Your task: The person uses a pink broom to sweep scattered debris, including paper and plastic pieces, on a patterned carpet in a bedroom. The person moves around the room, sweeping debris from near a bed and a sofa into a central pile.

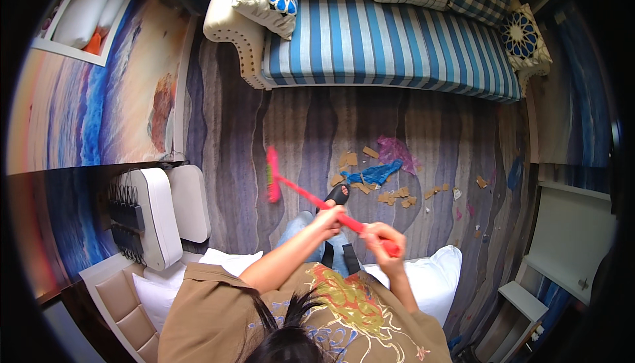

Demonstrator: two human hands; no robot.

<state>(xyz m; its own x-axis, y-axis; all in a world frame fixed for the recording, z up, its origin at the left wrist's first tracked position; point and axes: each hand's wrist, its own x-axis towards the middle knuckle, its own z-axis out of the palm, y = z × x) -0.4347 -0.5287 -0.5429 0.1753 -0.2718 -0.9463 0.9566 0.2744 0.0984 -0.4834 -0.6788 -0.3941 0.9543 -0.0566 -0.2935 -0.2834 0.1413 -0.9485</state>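
Observation:
A red broom handle [305, 195] slants across the view in front of me, with both my hands closed around it. My left hand [327, 221] grips its middle part, and my right hand [384, 244] holds the red end nearer my body. The pink broom head with green bristles [272, 174] is at the far left end, over the patterned floor; it looks blurred, and whether it touches the floor I cannot tell. To the right of the head lie torn cardboard pieces [397, 196], a crumpled blue plastic bag [375, 173] and a pink plastic bag [397, 153].
A blue-striped sofa [387, 40] with cushions stands ahead. White cases [154, 219] and black cables are at the left, white pillows [426, 273] beside me. More scraps [481, 181] lie at the right, near a white cabinet [565, 234]. My sandalled foot [339, 195] is near the litter.

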